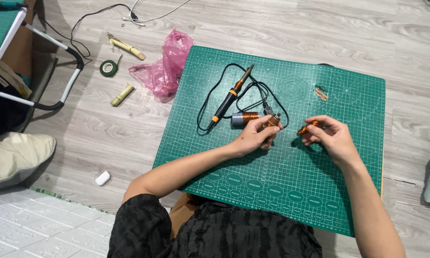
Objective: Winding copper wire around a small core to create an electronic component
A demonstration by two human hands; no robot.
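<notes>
Copper wire pieces were what both hands held over the green cutting mat (pixel 291 191). I could not make out their shape well, since the fingers hid most of them. My left hand (pixel 255 138) was bent at the wrist, near the middle of the mat, with its fingers pinched on a small copper coil (pixel 273 120). My right hand (pixel 332 136) sat just beside it, toward the mat's right side, fingers pinched on a little orange-brown wire piece (pixel 305 128). Whether a thin wire ran between the two pieces, I could not tell.

Behind the left hand, on the mat, lay a spool of copper wire (pixel 244 118), partly hidden by the thumb. A soldering iron (pixel 230 98) with a black cord lay behind that. Some tiny wire bits (pixel 321 93) rested near the mat's far right corner.

Off the mat's left edge were a pink plastic bag (pixel 167 67) and a roll of green tape (pixel 109 68). My forearms reached out from the bottom, and my black top was cut off there.
</notes>
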